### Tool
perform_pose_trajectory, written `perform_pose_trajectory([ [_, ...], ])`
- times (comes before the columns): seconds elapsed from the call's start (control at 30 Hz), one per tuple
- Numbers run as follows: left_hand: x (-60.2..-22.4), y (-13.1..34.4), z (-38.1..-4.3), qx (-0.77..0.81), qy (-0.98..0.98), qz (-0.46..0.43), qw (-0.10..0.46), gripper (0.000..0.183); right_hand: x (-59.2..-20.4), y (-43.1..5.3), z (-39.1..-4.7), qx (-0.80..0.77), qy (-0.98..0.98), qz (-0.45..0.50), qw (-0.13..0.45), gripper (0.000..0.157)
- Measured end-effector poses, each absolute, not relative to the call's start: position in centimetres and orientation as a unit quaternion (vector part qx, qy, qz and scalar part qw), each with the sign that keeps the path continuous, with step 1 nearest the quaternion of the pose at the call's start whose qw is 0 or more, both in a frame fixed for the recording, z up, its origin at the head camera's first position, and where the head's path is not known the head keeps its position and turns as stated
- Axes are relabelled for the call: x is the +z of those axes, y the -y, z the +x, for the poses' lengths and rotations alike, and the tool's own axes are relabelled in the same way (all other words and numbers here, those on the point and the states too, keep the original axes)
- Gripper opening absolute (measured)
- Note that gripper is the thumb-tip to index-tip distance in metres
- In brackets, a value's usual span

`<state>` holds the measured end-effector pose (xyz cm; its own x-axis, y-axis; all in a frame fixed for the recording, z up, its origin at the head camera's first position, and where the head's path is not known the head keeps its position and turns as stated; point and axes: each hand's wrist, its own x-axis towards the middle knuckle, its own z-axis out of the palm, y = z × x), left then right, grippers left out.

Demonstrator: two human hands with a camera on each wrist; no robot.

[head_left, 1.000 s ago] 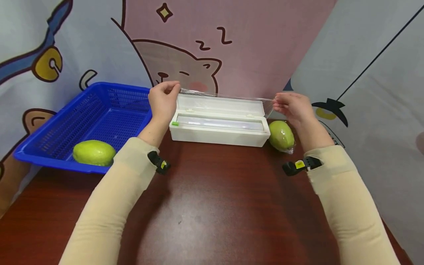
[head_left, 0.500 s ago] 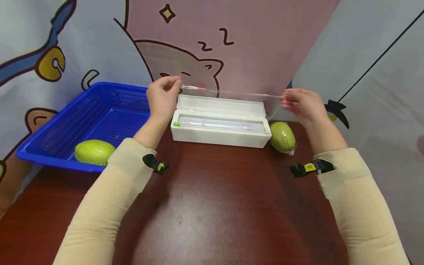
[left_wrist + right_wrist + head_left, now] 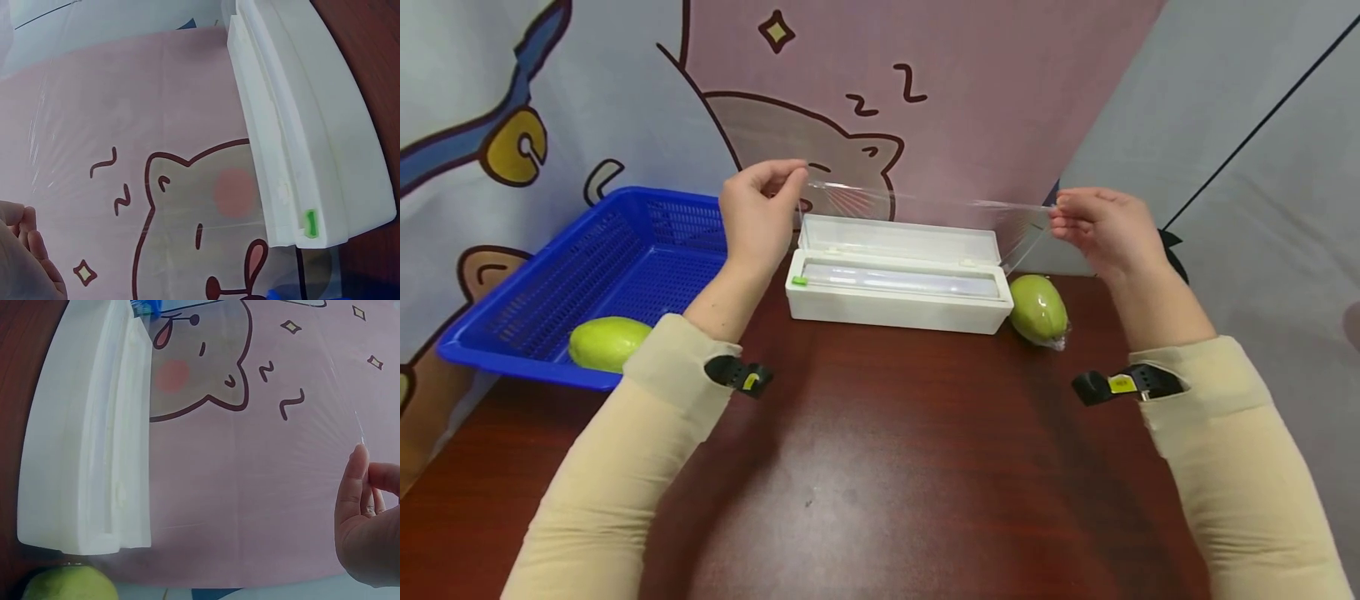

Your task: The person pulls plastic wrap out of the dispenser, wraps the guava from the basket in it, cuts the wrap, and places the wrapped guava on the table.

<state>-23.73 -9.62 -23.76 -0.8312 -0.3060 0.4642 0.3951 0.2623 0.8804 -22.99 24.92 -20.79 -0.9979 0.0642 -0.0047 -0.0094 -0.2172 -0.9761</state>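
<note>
Fingers of the left hand and right hand pinch opposite ends of clear film, which we find stretched between them above the white box. We observe its lid raised, one green fruit just beside its right end, and another fruit in the blue basket.

Clear film taut above white box

1. I see a cream left sleeve and matching right sleeve, both creased.
2. At each cuff I make out a black strap bearing a yellow label.
</note>
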Motion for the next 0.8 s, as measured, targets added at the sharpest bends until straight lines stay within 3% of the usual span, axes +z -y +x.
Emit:
perform_pose_trajectory([
  [0.43,-22.9,10.3,-21.9,-0.593,0.742,-0.062,0.306,0.018,-19.8,-25.2,-21.0,0.79,0.613,0.029,0.021,0.005],
  [0.67,-22.8,11.7,-21.5,-0.504,0.804,-0.141,0.282,0.03,-19.8,-25.7,-20.4,0.782,0.619,0.072,0.009,0.01],
  [0.8,-22.9,12.2,-21.5,-0.448,0.829,-0.155,0.298,0.028,-20.0,-25.5,-20.3,0.766,0.639,0.069,0.026,0.009],
])
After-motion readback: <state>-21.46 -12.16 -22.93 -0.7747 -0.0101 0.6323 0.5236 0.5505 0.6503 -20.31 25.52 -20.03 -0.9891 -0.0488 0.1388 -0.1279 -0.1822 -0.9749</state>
